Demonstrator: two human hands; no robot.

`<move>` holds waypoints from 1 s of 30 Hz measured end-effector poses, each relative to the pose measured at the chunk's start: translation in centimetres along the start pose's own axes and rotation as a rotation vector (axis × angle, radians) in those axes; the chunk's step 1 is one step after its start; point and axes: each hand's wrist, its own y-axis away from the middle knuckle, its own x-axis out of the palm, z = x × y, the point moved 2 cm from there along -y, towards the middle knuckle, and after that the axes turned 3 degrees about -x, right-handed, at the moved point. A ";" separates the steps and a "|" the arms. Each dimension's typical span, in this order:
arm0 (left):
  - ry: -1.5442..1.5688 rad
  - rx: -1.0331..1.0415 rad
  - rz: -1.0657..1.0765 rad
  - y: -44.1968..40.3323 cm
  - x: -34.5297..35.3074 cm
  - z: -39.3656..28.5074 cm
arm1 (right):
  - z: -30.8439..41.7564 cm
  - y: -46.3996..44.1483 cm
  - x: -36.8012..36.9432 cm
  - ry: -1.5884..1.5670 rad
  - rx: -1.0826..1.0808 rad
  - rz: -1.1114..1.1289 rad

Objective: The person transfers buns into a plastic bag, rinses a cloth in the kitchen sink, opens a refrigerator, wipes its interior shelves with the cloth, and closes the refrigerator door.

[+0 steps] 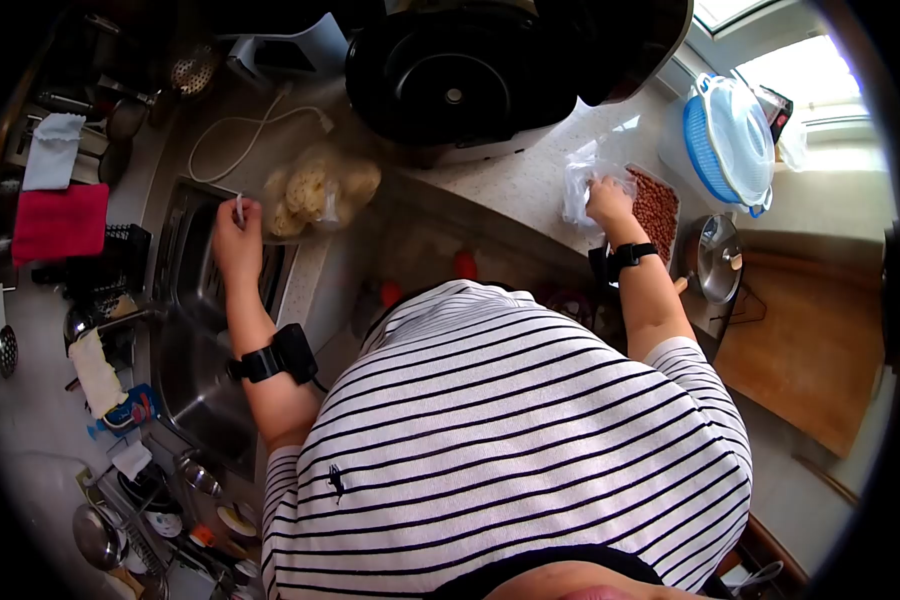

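Note:
A see-through plastic bag (320, 192) of pale yellowish, rounded lumps hangs or rests by the sink's edge. At its left side is my left hand (238, 240), fingers closed, with a whitish strip between them that looks like the bag's end. Over on the right counter, my right hand (610, 202) grips a crumpled clear plastic bag (578, 190), its fingers partly hidden by the film. Reddish-brown peanuts or beans (656, 200) lie in a shallow tray right beside that hand.
A black open-lidded cooker (450, 85) stands at the back, with a white cord (240, 150) to its left. The steel sink (195, 350) is on the left. Blue and white baskets (730, 140), a glass lid (718, 260) and a wooden board (800, 350) occupy the right.

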 end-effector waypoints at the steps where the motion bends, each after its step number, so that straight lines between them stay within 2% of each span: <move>1: 0.024 0.025 -0.082 0.2 0.0 -0.3 | 0.7 0.7 -0.8 -0.003 -0.021 0.012; 3: -0.025 0.127 -0.285 1.0 -0.6 -2.2 | 1.8 1.2 -1.9 -0.011 -0.061 0.031; 5: -0.174 0.280 -0.517 2.6 -2.0 -7.6 | 1.8 1.1 -1.0 -0.020 -0.098 -0.051; 7: -0.009 0.391 -0.415 4.6 -1.4 -13.0 | 2.4 1.3 -1.5 -0.003 -0.137 -0.116; 8: 0.072 0.496 -0.273 5.8 -0.1 -15.3 | 2.9 1.2 -2.1 0.001 -0.153 -0.098; 10: 0.182 0.839 0.135 8.1 4.5 -19.6 | 4.2 1.6 -3.7 0.008 -0.187 -0.059; 12: 0.290 1.046 0.510 10.5 10.7 -21.7 | 5.8 1.9 -4.8 0.028 -0.229 -0.054; 13: 0.197 1.130 0.616 11.7 13.4 -22.3 | 6.5 2.0 -5.2 0.043 -0.252 -0.052; 15: 0.063 1.184 0.645 13.7 18.4 -22.0 | 7.4 2.1 -5.6 0.143 -0.330 0.025; 17: -0.101 1.204 0.680 14.2 21.9 -21.6 | 7.2 2.1 -4.4 0.162 -0.386 -0.042; 18: -0.230 1.243 0.658 14.4 23.2 -21.2 | 6.7 2.0 -3.7 0.066 -0.379 -0.081; 20: -0.497 1.315 0.618 14.7 25.4 -20.2 | 6.2 3.0 -5.0 -0.013 -0.367 -0.020; 22: -0.536 1.332 0.582 14.6 26.8 -18.7 | 5.1 3.7 -7.0 -0.118 -0.329 0.078; 23: -0.554 1.343 0.565 14.6 27.4 -18.0 | 3.8 3.4 -6.9 -0.205 -0.386 0.116; 25: -0.668 1.330 0.657 14.7 28.3 -17.8 | 2.0 3.5 -7.6 -0.435 -0.443 0.128; 26: -0.708 1.333 0.675 14.9 28.7 -17.9 | 1.2 3.9 -7.9 -0.684 -0.367 0.215; 28: -0.763 1.318 0.699 15.2 29.5 -18.6 | -0.6 3.2 -6.4 -1.010 -0.334 0.176; 30: -0.738 1.348 0.602 15.6 32.5 -17.7 | -2.0 2.8 -5.6 -1.370 -0.268 0.198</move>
